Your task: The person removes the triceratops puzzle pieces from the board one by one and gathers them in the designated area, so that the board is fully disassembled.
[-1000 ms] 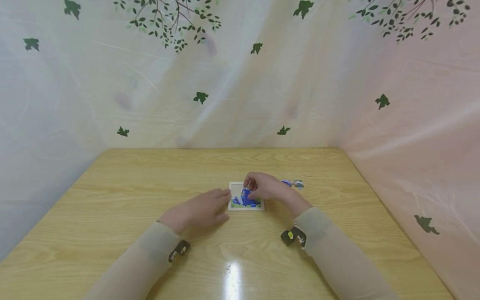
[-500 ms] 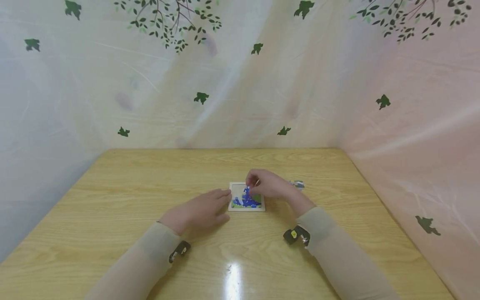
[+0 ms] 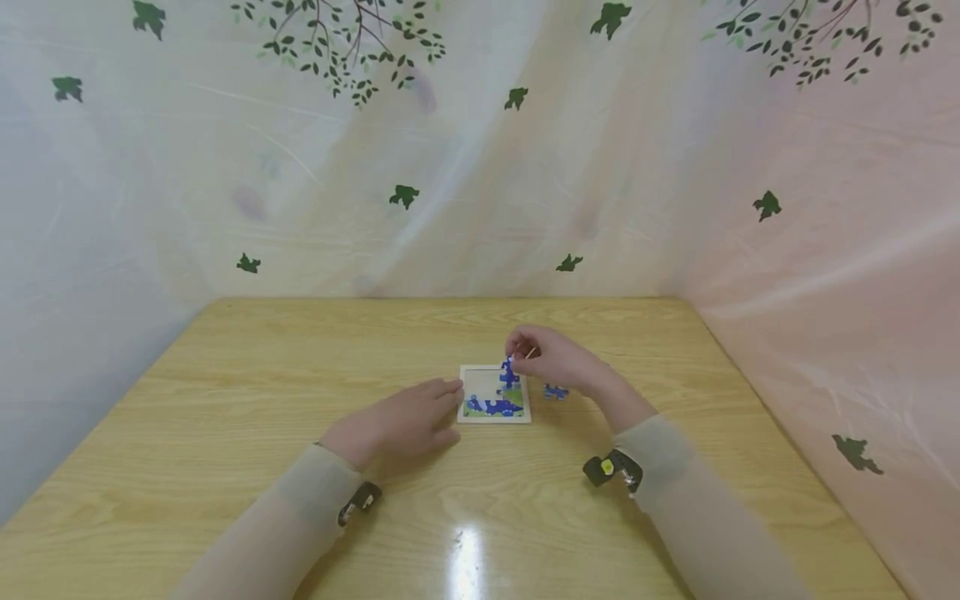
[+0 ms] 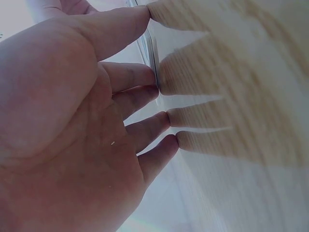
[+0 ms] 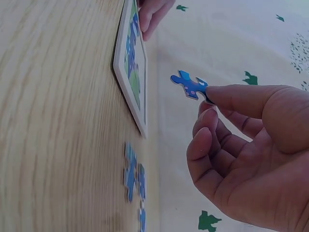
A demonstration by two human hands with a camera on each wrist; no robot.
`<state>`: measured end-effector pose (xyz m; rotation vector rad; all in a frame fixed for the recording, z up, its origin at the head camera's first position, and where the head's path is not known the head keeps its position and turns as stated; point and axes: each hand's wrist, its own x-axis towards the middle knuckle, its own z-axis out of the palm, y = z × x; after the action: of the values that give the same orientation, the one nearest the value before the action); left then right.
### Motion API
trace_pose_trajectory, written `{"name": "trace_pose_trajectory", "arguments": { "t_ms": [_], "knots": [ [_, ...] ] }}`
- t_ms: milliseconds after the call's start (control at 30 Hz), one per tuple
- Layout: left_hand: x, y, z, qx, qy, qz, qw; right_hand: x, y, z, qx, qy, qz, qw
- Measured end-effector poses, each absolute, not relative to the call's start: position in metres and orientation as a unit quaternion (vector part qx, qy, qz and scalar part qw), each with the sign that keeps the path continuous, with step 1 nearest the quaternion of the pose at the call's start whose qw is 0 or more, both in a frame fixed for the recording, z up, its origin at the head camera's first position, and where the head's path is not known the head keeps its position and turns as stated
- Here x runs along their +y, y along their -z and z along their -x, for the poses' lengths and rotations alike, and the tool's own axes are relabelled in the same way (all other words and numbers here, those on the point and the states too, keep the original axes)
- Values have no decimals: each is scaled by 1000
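A small white-rimmed puzzle tray (image 3: 487, 420) lies on the table. Blue and green jigsaw pieces (image 3: 498, 408) fill its lower part, while bare pale board (image 3: 482, 383) shows higher up. Between thumb and fingertips my right hand (image 3: 551, 358) pinches a blue jigsaw piece (image 5: 190, 86), raised over the tray's upper right. My left hand (image 3: 393, 421) rests on the table with fingers stretched out, fingertips (image 4: 153, 77) right at the tray's left edge. In the left wrist view its palm faces the camera and holds nothing.
Loose jigsaw pieces (image 5: 130, 171) lie on the wooden table (image 3: 300, 333) right of the tray; one blue piece (image 3: 556, 392) shows beside my right wrist. A pale curtain with leaf prints (image 3: 405, 196) hangs behind the table and along its sides.
My right hand has drawn the blue piece up and rightward from the tray's middle, uncovering bare board. A loose piece beside the tray now shows; farther ones are hidden behind the arm. Left hand unchanged.
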<state>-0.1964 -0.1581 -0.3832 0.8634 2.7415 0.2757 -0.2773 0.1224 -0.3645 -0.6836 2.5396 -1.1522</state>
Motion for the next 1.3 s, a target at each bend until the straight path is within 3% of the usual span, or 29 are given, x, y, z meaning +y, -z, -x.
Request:
{"name": "trace_pose_trajectory", "arguments": {
  "t_ms": [500, 1300],
  "knots": [
    [-159, 384, 195, 941, -93, -297, 129, 169, 366, 279, 885, 393, 227, 108],
    [-160, 392, 202, 941, -84, -301, 126, 222, 367, 278, 880, 397, 212, 151]
  ]
}}
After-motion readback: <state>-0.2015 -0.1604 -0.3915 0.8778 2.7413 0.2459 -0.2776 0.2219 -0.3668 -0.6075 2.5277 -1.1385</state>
